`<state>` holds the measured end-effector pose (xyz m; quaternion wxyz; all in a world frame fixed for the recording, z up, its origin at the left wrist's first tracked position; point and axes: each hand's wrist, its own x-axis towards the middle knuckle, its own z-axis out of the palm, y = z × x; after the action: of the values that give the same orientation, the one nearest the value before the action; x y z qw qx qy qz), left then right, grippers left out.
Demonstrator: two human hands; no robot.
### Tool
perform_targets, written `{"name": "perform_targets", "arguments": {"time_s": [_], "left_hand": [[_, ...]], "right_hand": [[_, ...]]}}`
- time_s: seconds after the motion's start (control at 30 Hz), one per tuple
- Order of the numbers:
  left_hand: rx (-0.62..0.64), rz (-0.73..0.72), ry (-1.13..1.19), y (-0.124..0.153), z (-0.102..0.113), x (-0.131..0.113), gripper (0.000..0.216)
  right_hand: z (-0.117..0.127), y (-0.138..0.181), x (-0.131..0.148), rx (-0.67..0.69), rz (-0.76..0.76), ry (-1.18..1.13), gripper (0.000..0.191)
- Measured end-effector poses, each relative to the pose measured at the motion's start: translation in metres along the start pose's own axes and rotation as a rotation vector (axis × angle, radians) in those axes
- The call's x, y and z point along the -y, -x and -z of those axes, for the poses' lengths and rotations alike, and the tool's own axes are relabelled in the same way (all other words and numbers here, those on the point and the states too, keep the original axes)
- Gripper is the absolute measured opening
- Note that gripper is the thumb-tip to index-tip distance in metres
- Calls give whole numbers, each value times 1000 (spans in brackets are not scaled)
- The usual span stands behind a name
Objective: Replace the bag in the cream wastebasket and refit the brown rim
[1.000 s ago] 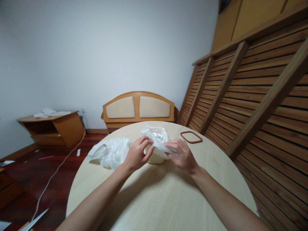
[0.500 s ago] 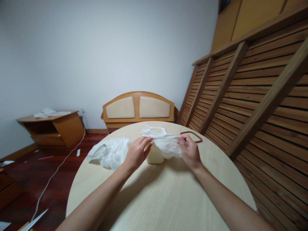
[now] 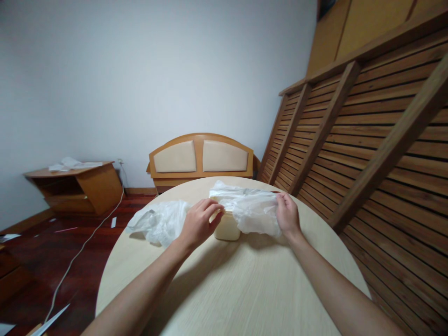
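A small cream plastic bin stands upright on the round table. A thin white plastic bag lies over its top and stretches out past its right side. My right hand is closed on the bag's far right end. At the bin's left front rim, my left hand is closed, thumb and fingers pinched together at the edge. A second white plastic bag lies crumpled just left of that hand. Behind the first bag, only a sliver of a brown frame shows.
The pale round table fills the foreground. A slatted wooden panel leans along the right. Beyond the table is a headboard. At left, a low cabinet carries papers, and a white cable runs over the floor.
My right hand has moved right, drawing the bag off to that side and over the brown frame. More of the bin's front rim shows. My left hand has barely moved.
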<state>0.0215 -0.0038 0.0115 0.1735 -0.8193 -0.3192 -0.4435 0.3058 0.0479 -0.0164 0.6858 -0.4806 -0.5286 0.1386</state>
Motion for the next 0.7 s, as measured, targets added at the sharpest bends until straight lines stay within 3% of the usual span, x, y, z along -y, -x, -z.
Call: {"name": "perform_targets", "arguments": {"time_s": [0.1, 0.17, 0.33, 0.43, 0.7], "left_hand": [[1, -1, 18, 0, 0, 1, 12], [1, 0, 33, 1, -1, 2, 13], [-14, -9, 48, 3, -3, 2, 14], [-6, -24, 45, 3, -2, 0, 14], [30, -104, 48, 2, 0, -3, 17]], "right_hand": [[1, 1, -1, 86, 9, 25, 25], [1, 3, 3, 87, 92, 67, 21], [2, 15, 30, 78, 507, 234, 28], [-1, 23, 46, 131, 672, 329, 27], [-6, 28, 46, 345, 735, 384, 30]]}}
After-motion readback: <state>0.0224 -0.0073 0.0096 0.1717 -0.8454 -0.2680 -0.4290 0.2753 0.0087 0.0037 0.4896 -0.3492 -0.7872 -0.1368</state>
